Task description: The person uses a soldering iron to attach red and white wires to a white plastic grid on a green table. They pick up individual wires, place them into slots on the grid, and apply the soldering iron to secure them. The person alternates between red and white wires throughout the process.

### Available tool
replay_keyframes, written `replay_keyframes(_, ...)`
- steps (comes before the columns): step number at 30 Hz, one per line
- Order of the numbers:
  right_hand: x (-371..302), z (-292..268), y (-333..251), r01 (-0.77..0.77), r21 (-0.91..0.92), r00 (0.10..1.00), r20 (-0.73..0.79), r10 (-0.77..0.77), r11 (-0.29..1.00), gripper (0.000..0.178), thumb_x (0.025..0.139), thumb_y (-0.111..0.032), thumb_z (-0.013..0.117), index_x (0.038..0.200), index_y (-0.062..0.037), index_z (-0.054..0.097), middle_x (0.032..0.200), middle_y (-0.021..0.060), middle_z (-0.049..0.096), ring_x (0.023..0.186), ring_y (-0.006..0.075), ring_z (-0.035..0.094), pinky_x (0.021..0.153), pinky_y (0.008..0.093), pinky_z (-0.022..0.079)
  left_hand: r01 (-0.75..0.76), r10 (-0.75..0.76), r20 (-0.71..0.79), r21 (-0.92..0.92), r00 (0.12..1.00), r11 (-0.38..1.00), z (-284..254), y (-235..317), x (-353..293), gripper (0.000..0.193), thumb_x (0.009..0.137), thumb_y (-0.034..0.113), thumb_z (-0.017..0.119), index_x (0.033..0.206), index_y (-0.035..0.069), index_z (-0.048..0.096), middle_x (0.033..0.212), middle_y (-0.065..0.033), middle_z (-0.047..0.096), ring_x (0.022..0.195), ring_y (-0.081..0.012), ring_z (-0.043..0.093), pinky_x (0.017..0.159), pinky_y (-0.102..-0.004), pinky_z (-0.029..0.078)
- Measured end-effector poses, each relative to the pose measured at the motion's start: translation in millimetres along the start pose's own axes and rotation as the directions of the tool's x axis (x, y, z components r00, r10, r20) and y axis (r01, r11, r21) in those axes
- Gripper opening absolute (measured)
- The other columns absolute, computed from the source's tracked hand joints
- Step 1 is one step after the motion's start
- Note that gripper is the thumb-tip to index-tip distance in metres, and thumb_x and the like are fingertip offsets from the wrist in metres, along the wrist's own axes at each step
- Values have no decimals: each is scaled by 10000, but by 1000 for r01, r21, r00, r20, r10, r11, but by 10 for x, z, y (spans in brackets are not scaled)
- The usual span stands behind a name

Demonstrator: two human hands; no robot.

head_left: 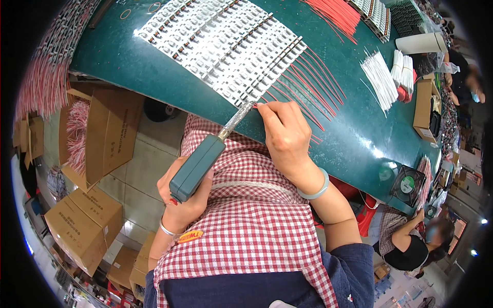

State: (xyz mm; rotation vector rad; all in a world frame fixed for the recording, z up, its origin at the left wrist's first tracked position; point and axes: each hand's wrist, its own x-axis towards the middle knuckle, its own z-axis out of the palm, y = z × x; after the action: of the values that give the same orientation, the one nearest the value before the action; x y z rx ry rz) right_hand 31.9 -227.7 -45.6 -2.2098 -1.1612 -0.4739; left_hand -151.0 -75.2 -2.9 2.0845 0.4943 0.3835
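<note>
My left hand (194,197) is wrapped round the green, boxy handle of a soldering iron (197,165). The iron's metal barrel slants up and right, its tip at the near corner of a white panel of small circuit boards (226,49). Close beside the tip, my right hand (288,134) has thumb and forefinger pinched on a thin red wire, mostly hidden by the fingers. Several red wires (321,84) stick out from the panel's right edge and lie across the green table (359,159).
Loose red wires (336,15) and white wire bundles (379,77) lie at the far right. A small black fan (407,186) stands near the table's right end. Red-and-white wires (49,66) hang at the left, above cardboard boxes (110,138). Two other people are at the right.
</note>
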Motion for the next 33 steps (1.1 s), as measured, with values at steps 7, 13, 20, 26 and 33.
replay_keyframes(7, 25, -14, -30, -24, 10, 1000, 11, 24, 1000, 248, 720, 71, 728, 955, -4, 705, 870, 80, 648, 741, 235, 603, 612, 340, 504, 24, -24, -23, -9, 999, 1000, -9, -18, -28, 200, 755, -30, 772, 943, -54, 710, 888, -139, 699, 723, -224, 692, 648, -300, 546)
replay_keyframes(13, 8, 7, -23, 1, -13, 1000, 11, -1, 1000, 233, 726, 21, 695, 959, 22, 697, 895, 79, 626, 778, 229, 584, 625, 325, 498, 68, -75, -77, -88, 994, 994, -8, -126, -159, 233, 763, -15, 781, 981, -67, 716, 908, -158, 710, 757, -232, 707, 675, -305, 560)
replay_keyframes(20, -20, 17, -20, 6, 15, 999, -32, -5, 1000, 235, 729, 9, 706, 963, 16, 691, 907, 80, 636, 789, 232, 589, 642, 338, 497, 54, -61, -74, -82, 995, 995, -31, -106, -158, 245, 769, -16, 780, 999, -69, 715, 953, -168, 722, 796, -222, 721, 701, -296, 568)
replay_keyframes(26, -64, 3, -88, 3, 68, 998, -63, 2, 998, 210, 743, 27, 725, 950, 17, 695, 876, 82, 639, 748, 228, 583, 596, 336, 487, 31, -33, -48, -35, 998, 999, -69, -68, -158, 239, 777, -21, 771, 1004, -69, 713, 957, -161, 722, 780, -215, 716, 687, -291, 563)
replay_keyframes(33, -82, 20, -128, -28, 65, 999, -34, 31, 997, 248, 728, 74, 746, 962, 4, 704, 860, 82, 645, 730, 228, 593, 594, 334, 493, 14, -15, -23, -15, 1000, 1000, -84, -64, -168, 218, 776, -21, 766, 981, -66, 705, 938, -152, 712, 766, -223, 711, 680, -297, 557)
